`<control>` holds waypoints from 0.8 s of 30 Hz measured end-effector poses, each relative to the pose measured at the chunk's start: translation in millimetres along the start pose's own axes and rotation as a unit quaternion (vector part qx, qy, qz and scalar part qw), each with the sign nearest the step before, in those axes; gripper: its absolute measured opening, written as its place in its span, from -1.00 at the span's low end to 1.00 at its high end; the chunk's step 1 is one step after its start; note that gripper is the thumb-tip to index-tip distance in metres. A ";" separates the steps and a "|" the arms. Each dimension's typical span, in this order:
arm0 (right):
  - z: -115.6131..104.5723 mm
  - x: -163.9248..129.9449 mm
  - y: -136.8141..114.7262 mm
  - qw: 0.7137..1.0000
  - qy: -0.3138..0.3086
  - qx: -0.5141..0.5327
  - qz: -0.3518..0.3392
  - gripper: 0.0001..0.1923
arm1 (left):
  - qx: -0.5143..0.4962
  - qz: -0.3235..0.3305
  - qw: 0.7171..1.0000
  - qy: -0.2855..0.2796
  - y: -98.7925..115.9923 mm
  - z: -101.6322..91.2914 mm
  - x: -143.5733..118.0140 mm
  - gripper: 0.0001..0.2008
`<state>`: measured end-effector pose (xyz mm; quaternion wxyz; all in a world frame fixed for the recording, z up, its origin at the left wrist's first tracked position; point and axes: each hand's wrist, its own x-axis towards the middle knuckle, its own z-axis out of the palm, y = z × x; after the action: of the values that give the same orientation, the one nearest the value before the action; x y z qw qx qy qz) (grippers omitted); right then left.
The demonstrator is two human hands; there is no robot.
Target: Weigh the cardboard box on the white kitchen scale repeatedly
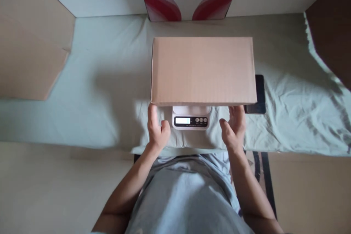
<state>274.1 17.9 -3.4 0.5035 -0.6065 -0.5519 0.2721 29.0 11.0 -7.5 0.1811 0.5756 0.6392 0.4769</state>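
Note:
A plain brown cardboard box (203,69) is over a white digital kitchen scale (190,128), covering most of its platform. The scale's lit display and buttons show in front of the box. At the box's near left corner is my left hand (158,128), its fingers reaching up to and partly under the box, thumb apart. My right hand (233,128) is at the near right part of the same edge, fingertips hidden beneath the box and thumb pointing inward. Whether the box touches the platform is hidden.
A black phone (256,106) lies right of the box, partly covered by it. Behind stands a red and white printed carton (189,7). Cardboard panels rise at left (30,44) and right (331,25). A wrinkled pale green cloth (109,55) covers the surface.

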 end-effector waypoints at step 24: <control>3.4 -1.5 25.8 0.999 0.031 -0.023 0.032 -0.53 | -0.011 -0.019 1.000 -0.002 -31.2 -6.2 21.8 -0.12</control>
<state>281.0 20.4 -28.4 0.4976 -0.6434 -0.5224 0.2560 0.7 32.0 -23.2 0.1973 0.5623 0.6445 0.4791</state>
